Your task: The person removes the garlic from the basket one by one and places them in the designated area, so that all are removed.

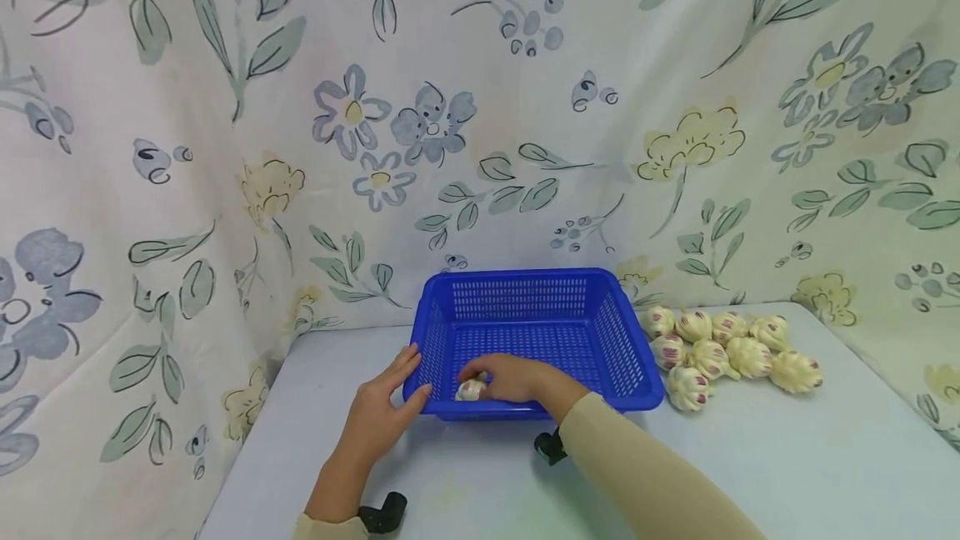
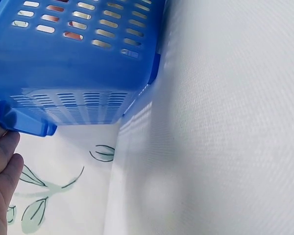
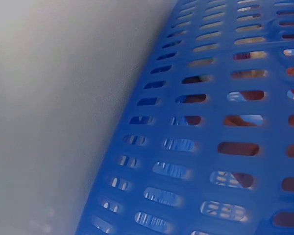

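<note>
A blue plastic basket (image 1: pixel 517 323) with slotted walls stands on the table. My right hand (image 1: pixel 513 377) reaches over its near rim and grips a garlic bulb (image 1: pixel 470 391) low in the near left part of the basket. In the right wrist view the slotted basket wall (image 3: pixel 210 132) hides most of that hand. My left hand (image 1: pixel 382 402) rests against the basket's near left corner with its fingers extended. The left wrist view shows those fingers (image 2: pixel 5 156) at the rim, outside the basket.
Several garlic bulbs (image 1: pixel 708 357) lie grouped on the white table (image 1: pixel 750 457) to the right of the basket. A floral cloth (image 1: pixel 480 107) hangs behind and at the left. A black wrist camera (image 1: pixel 386 513) sits on the left forearm.
</note>
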A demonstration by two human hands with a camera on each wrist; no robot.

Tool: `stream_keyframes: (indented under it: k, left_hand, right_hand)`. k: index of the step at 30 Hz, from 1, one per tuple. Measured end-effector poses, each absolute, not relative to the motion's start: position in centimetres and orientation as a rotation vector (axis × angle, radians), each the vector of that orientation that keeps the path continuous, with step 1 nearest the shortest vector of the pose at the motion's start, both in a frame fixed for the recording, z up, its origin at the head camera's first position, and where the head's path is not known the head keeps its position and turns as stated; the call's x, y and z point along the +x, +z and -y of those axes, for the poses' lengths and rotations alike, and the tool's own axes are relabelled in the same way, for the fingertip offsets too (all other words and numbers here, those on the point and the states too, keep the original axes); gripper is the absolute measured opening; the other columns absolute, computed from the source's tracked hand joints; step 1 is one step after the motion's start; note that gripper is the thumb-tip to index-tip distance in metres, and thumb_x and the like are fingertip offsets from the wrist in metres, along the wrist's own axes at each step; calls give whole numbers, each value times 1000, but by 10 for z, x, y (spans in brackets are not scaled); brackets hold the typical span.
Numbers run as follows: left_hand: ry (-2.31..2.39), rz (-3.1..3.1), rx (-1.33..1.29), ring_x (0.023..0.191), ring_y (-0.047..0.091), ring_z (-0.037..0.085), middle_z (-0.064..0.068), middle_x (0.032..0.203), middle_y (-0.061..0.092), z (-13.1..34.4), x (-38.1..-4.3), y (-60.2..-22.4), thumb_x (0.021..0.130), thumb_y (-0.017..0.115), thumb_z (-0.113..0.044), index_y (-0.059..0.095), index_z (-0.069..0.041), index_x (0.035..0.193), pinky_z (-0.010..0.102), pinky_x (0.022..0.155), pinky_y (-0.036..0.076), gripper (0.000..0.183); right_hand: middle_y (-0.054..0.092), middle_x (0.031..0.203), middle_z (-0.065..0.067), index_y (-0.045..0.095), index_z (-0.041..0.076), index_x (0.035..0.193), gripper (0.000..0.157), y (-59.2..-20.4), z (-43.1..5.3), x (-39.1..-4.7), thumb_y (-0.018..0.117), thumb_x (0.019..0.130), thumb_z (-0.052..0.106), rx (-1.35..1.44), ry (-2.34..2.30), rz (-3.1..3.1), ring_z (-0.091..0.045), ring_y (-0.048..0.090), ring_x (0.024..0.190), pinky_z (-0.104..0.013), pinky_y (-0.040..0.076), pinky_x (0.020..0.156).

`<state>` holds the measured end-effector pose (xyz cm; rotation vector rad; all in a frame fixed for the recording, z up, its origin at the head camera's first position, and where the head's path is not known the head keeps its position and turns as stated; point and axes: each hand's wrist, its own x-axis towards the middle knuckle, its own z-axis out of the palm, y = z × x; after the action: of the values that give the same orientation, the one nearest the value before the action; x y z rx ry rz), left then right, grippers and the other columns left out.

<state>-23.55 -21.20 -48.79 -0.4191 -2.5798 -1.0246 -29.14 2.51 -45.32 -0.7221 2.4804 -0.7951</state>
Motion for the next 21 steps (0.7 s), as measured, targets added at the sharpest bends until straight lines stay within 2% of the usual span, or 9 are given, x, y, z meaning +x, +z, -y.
stream_keyframes:
  k: [4,9,12,15,18,21]
  left_hand:
    - [-1043,2576,-416,138,46,22,-3,150,47,212,-235,-487,91,70,-33,57,-10,139,43,106,43,54]
    - [-1040,2576,-421,139,45,22,-2,150,47,212,-236,-487,91,70,-33,57,-9,139,43,106,42,55]
    - [-1040,2588,-420,139,44,21,-3,150,46,211,-235,-486,92,70,-33,57,-10,139,42,107,42,54]
    - [-1041,2602,-410,139,44,20,-4,151,46,211,-234,-484,92,69,-34,56,-11,140,42,106,42,54]
    - [-1038,2608,-399,139,44,20,-4,151,46,211,-234,-484,92,69,-34,56,-12,140,42,106,42,55]
    - [-1035,2611,-399,139,44,20,-4,151,45,212,-235,-484,92,69,-34,56,-12,140,42,106,42,54]
  right_hand:
    - [63,126,2,64,17,126,35,-454,-26,-294,61,91,20,-750,-846,-2478,-19,57,112,-45,46,103]
    - [63,116,4,63,14,122,36,-455,-28,-295,62,87,20,-764,-969,-2470,-14,57,97,-35,50,88]
    - [63,112,3,62,14,121,36,-453,-28,-294,62,85,19,-742,-1066,-2459,-15,56,95,-35,51,85]
    - [63,114,3,63,16,120,34,-453,-28,-294,60,87,21,-697,-1174,-2442,-17,57,98,-38,52,87]
    - [63,118,2,63,24,119,28,-453,-28,-294,61,92,27,-656,-1261,-2423,-19,57,102,-41,52,91]
    - [63,118,0,63,27,119,29,-452,-29,-294,67,91,35,-654,-1309,-2413,-19,58,102,-41,53,90]
